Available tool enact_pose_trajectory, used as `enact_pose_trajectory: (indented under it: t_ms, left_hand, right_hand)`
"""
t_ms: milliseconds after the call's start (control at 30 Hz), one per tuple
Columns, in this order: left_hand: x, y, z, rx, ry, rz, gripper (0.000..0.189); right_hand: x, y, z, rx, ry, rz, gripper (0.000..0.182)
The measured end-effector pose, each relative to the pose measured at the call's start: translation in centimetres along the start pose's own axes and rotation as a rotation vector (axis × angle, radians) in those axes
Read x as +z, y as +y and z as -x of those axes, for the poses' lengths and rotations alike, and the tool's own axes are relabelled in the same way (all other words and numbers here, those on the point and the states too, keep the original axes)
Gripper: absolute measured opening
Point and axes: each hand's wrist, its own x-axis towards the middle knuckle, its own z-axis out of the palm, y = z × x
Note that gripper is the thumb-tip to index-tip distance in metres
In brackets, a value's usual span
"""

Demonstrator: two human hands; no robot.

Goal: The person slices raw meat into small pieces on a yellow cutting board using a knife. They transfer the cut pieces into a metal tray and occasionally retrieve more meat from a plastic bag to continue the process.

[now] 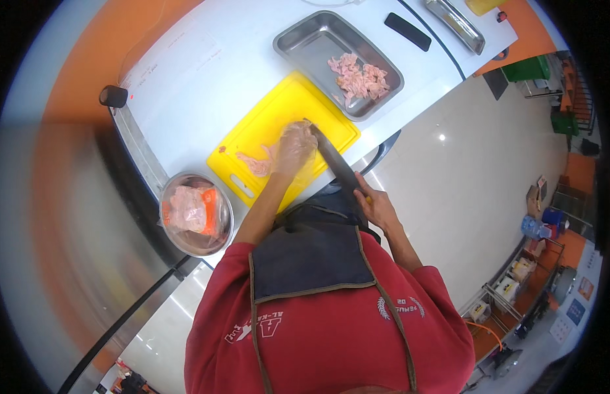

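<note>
My left hand (296,147), in a clear plastic glove, presses down on the yellow cutting board (280,106); its fingers curl over pale meat that they mostly hide. The bare right hand (376,203) grips the handle of a large kitchen knife (337,160), whose tip reaches the left fingertips over the board. Strips of raw pink meat (258,165) lie on the board, to the left of the gloved hand. Beyond the board's upper right side, a steel tray (297,44) holds a heap of cut raw meat (361,79).
A metal bowl (229,221) with bagged raw meat (189,209) stands at the table's lower left. A black phone (408,32) and a small steel tray (457,27) lie at the upper right. A black cylindrical object (113,96) sits at the left corner.
</note>
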Motion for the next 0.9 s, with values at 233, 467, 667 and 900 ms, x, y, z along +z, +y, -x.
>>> enact_pose_trajectory:
  t_ms: [233,467,667,900]
  left_hand:
    - [1.5,-1.8,-0.1,0.236,0.039,-0.148,0.019]
    - [3.1,-4.5,-1.0,0.105,-0.086,-0.013,0.019]
    - [-2.4,4.3,-4.1,-0.146,-0.116,0.027,0.028]
    - [-2.1,9.5,-10.0,0.375,-0.081,0.291,0.048]
  right_hand:
    - [-1.1,0.1,0.5,-0.061,0.09,0.092,0.052]
    - [-3.5,-0.4,1.9,-0.087,0.281,0.097,0.051]
    - [-3.6,-0.5,1.9,-0.157,0.537,0.017,0.051]
    - [-4.0,-2.0,1.9,0.048,0.57,-0.121,0.049]
